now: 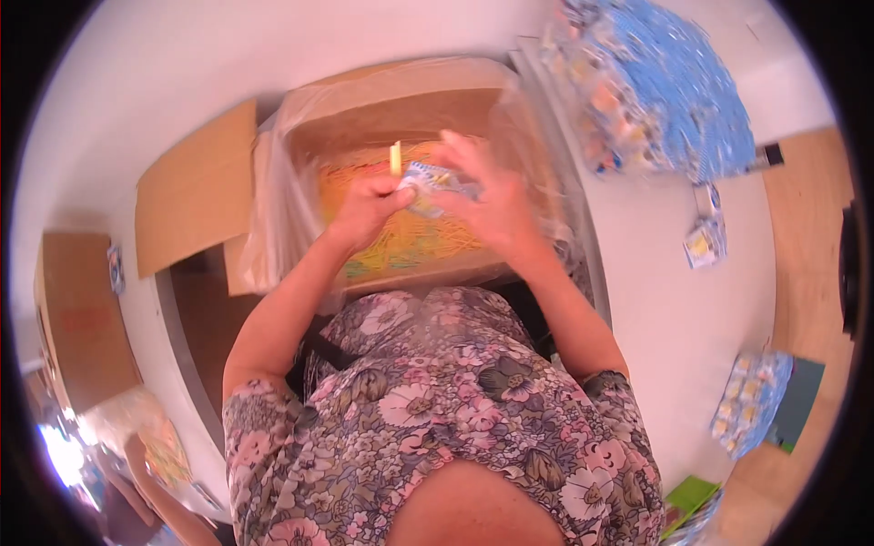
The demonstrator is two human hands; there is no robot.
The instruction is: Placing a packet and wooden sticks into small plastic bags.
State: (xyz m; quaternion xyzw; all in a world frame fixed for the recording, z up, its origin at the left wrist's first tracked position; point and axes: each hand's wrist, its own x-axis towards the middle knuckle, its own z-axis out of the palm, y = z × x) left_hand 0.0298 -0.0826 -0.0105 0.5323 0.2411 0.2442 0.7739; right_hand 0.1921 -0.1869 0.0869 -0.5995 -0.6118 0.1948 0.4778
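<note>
My left hand [369, 211] is closed on a small clear packet [419, 175] with blue and white print, pinched between thumb and fingers. A short pale-yellow strip [395, 158] stands up from the same hand; its kind I cannot make out. My right hand [496, 205] is at the packet's right side, blurred, its fingers stretched and apart from the thumb. The thumb lies close to the packet; whether it touches is unclear. Below both hands is an open cardboard box [391, 107] lined with clear plastic, holding many thin yellow, orange and green strands [410, 246].
A large heap of blue printed packets [678, 91] lies on the white table [665, 291] at the far right, with loose packets [706, 244] nearer. A blue packet sheet [751, 400] is at the right edge. Another cardboard box [86, 318] stands left. A person's arm [155, 482] shows at lower left.
</note>
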